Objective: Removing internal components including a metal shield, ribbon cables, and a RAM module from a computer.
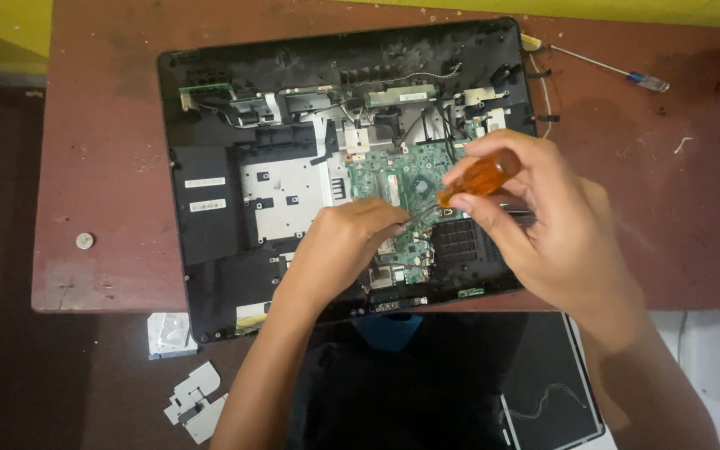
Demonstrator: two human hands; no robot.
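An opened laptop (235,217) lies on a reddish-brown table (677,217), its green board (406,179) bare near the middle. Around it: one coin (84,241) at the left, one thin blue-tipped screwdriver (610,68) at the far right corner, and white plastic pieces (195,402) on the floor below the table edge. A dark panel (543,375) leans by the person's lap.

The right hand (543,242) is clamped around one orange-handled screwdriver (478,177), whose long axis slants from upper right down to lower left, the shaft pointing at the board. The left hand (345,242) rests on the laptop with fingers bunched together at the shaft's tip (they hide the tip and the exact spot it meets). Two hands, two screwdrivers in all.
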